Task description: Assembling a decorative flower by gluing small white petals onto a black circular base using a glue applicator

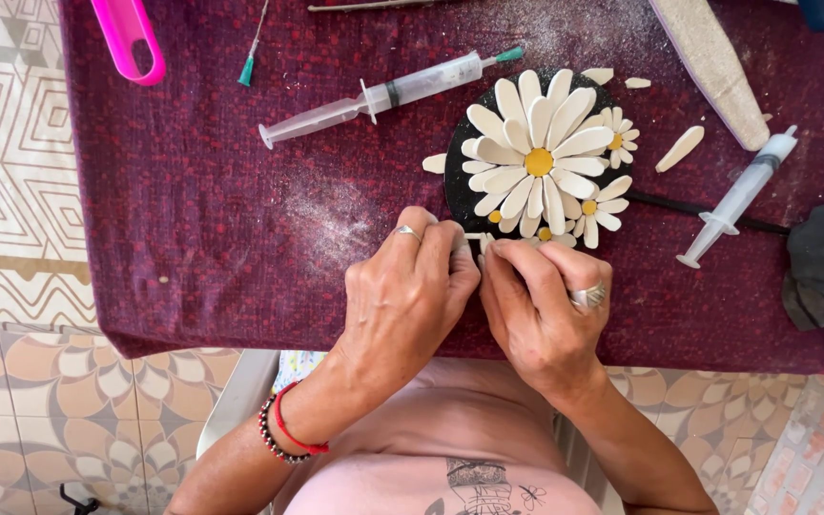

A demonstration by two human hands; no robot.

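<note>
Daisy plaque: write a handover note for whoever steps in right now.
Left hand: fingertips pinched on a small white petal piece, details hidden.
Right hand: fingertips meet the left's at the same piece.
Plaque: round, black, on the purple cloth, just beyond the hands.
Done: big daisy and smaller daisies fitted.
Left: loose petals lie off the plaque; two yellow centres at its near edge lack full petals.
Two syringes lie nearby.

A table covered with a dark purple cloth point(202, 191) is set over a floor point(11, 191) tiled in beige geometric patterns, lit by daylight.
</note>
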